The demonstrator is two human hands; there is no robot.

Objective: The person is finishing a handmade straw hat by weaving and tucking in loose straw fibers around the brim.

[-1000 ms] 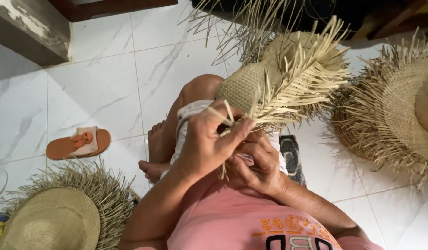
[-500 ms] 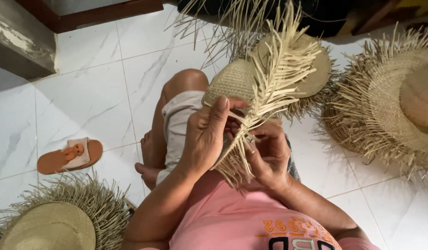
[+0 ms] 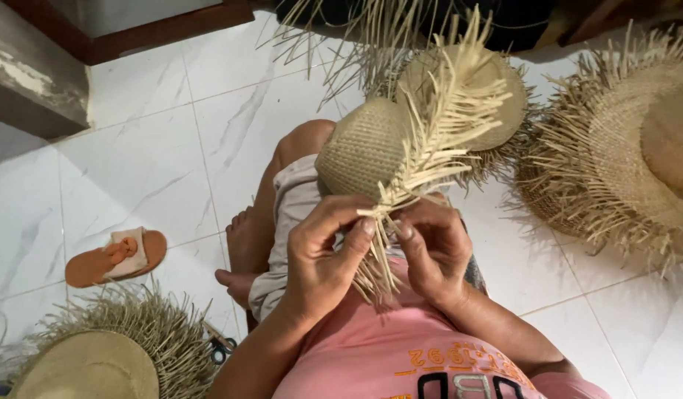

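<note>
right now both hands meet over the lap, working the loose edge of a half-woven straw hat [image 3: 367,148]. the hat rests crown-up on the person's bent knee, its domed woven crown toward the camera, with a fan of unwoven straw strands [image 3: 449,118] standing up and away from it like a feather. the left hand [image 3: 323,258] is curled, thumb and forefinger pressed together on the base of those strands where they leave the weave. the right hand [image 3: 434,247] sits just beside it, fingers bent inward, fingertips pinching the same bundle from the other side; the two hands nearly touch. shorter strand ends hang down between the palms toward the pink shirt [image 3: 401,358].

around the person lies a white marble-patterned tile floor [image 3: 157,148]. a finished straw hat with a ragged fringe [image 3: 630,140] lies to the right, well apart from the hands, and another fringed hat [image 3: 474,81] lies behind the one being worked, partly hidden by it. a third fringed hat [image 3: 112,355] sits at the lower left, near the person's bare foot [image 3: 234,281]. an orange sandal [image 3: 116,255] lies on the tiles just above that hat. a dark wooden frame [image 3: 164,33] runs along the top left.
</note>
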